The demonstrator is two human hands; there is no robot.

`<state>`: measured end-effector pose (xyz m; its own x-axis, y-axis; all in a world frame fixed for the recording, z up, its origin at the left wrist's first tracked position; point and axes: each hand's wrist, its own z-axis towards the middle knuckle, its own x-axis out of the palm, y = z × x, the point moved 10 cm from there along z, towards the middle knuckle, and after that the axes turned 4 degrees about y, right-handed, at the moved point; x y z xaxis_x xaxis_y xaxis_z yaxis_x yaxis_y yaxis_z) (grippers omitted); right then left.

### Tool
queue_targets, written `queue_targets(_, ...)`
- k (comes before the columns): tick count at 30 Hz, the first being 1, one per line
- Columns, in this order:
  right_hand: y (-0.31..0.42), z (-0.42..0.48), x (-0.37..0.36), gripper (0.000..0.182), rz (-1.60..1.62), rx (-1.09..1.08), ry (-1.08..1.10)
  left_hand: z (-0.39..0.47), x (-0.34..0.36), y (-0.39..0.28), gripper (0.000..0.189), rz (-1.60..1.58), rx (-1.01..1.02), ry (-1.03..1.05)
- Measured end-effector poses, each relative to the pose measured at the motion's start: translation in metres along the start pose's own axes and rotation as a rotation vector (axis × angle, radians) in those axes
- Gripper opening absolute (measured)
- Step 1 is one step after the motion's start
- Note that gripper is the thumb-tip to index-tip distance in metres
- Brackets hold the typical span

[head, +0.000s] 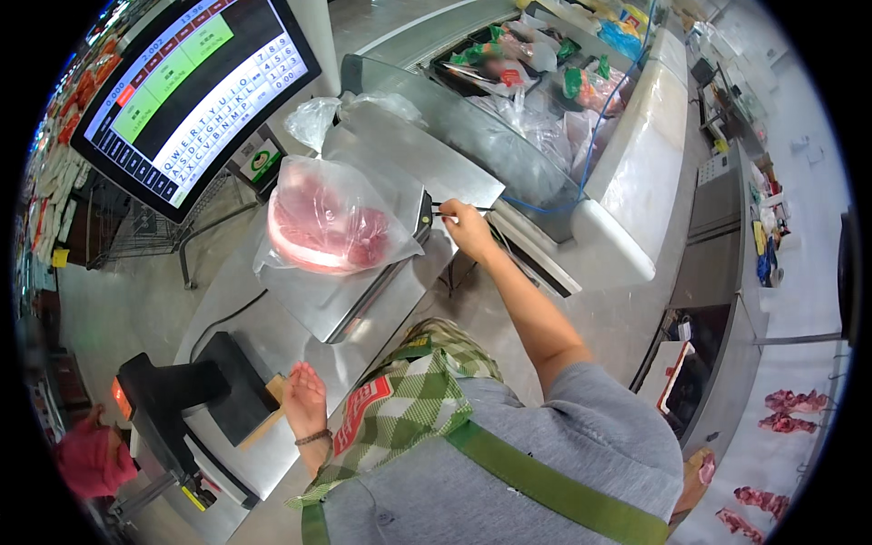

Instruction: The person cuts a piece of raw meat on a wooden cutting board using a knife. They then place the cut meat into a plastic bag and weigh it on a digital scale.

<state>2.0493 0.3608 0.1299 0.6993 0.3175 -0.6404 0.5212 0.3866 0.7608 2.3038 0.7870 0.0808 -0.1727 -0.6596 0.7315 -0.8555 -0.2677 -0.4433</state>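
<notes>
A clear plastic bag of raw meat (327,221), knotted at the top, rests on the steel platform of a weighing scale (320,300). Beside the scale's black edge part (426,214), my right hand (466,228) has its thumb and fingers bent close together; thin dark cords or strips run by the fingertips, and whether they pinch anything is unclear. My left hand (306,398), a beaded bracelet at its wrist, is held palm up with nothing in it, near a black box-shaped device (242,392). A lit touchscreen (204,88) with a keyboard display stands beyond the scale.
A chilled display case (463,136) with bagged meat lies ahead to the right, a blue cable (603,122) across it. A black stand device (163,395) is at the lower left. Another person in a pink top (95,453) is far left. Meat cuts (793,402) hang far right.
</notes>
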Motion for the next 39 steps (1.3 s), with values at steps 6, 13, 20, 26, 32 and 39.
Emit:
queue_targets(6, -0.008, -0.001, 0.018, 0.026, -0.058, 0.082, -0.023, -0.002, 0.023, 0.000, 0.022, 0.031, -0.001, 0.068)
queue_targets(13, -0.016, -0.010, 0.021, 0.013, -0.162, -0.033, -0.105, -0.011, 0.002, 0.003, 0.020, 0.031, 0.025, -0.057)
queue_targets(20, 0.187, -0.015, -0.031, 0.006, 0.302, -0.386, -0.164, -0.032, -0.046, 0.016, 0.021, 0.004, 0.133, -0.102)
queue_targets(26, 0.236, 0.031, 0.092, 0.010, 0.543, -0.337, 0.318, -0.018, 0.005, 0.009, 0.019, 0.223, 0.166, -0.114)
queue_targets(32, 0.251, 0.056, 0.087, 0.017, -0.106, -0.601, 0.023, -0.021, 0.022, -0.012, 0.017, 0.429, 0.313, -0.175)
queue_targets(39, 0.182, 0.152, 0.084, 0.047, -0.056, -0.257, -0.044, -0.016, 0.261, -0.051, 0.037, 1.451, 1.085, 0.096)
